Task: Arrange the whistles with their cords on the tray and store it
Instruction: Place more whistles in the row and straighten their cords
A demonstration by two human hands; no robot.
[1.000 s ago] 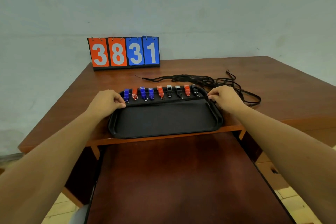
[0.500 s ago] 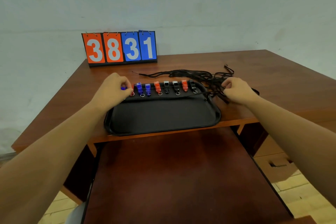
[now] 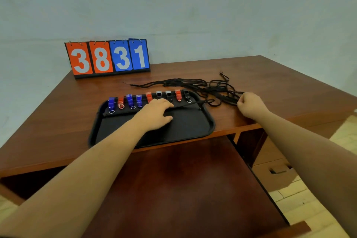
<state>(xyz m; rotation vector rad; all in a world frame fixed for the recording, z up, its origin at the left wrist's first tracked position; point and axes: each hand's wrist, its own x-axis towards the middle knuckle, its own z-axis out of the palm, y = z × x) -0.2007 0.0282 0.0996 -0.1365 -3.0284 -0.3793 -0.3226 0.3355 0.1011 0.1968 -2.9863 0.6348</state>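
Observation:
A black tray (image 3: 204, 129) lies at the table's near edge. Several blue, red and black whistles (image 3: 131, 100) stand in a row along its far rim, each with a small metal ring. A tangle of black cords (image 3: 208, 87) lies on the table behind and to the right of the tray, and one strand runs onto the tray. My left hand (image 3: 157, 112) rests on the middle of the tray, fingers spread, its fingertips near a cord end at the row of whistles. My right hand (image 3: 250, 105) is to the right of the tray, fingers pinched on the cords.
A flip scoreboard (image 3: 108, 57) reading 3831 stands at the table's back left by the wall. A pulled-out wooden shelf (image 3: 173, 189) extends below the table toward me. A drawer unit with a handle (image 3: 278, 171) sits at lower right over a tiled floor.
My left hand has moved from the tray's left end to its middle. My right hand has slid further right along the cords, away from the tray.

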